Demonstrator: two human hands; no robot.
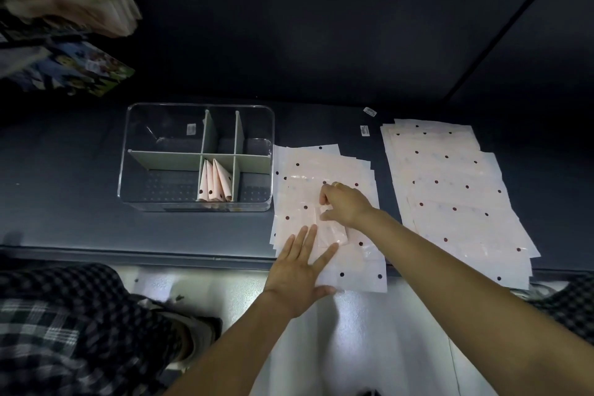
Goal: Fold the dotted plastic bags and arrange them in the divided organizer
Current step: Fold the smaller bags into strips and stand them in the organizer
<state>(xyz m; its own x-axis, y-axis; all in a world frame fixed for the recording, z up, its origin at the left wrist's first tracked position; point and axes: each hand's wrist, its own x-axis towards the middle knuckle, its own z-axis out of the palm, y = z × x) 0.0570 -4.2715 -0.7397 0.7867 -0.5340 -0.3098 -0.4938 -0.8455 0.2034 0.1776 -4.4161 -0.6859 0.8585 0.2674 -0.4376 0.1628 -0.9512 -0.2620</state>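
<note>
Head view: a person works at a dark table [80, 228], both bare forearms reaching in from 5 and 6 o'clock. The left hand [300, 270] lies flat, fingers straight and spread, pressing the near edge of a stack of pale pink dotted bags [324, 170] just right of centre. The right hand [342, 204] sits directly at 12 o'clock of the left, on the same stack, its fingers curled and pinching a partly folded bag [332, 230] that lies between the two hands; the fold's lower end touches the left fingertips. A ring [335, 183] shows on one right finger.

At 9 o'clock of the hands, just beside the stack's left edge, stands the clear organizer [128, 170], split by grey dividers [167, 160] into six compartments. Folded bags [215, 182], pointed and upright, fill the middle compartment of the near row; how many cannot be told exactly.

At 3 o'clock of the hands, apart from the first stack, a second stack [456, 190] of flat dotted bags is fanned toward the table's near edge. Two small labels [366, 120] lie at 12 o'clock between the stacks.

Checked fabric [70, 325] appears at 8 o'clock, below the table, and blurred printed packages [74, 71] at 10 o'clock.
</note>
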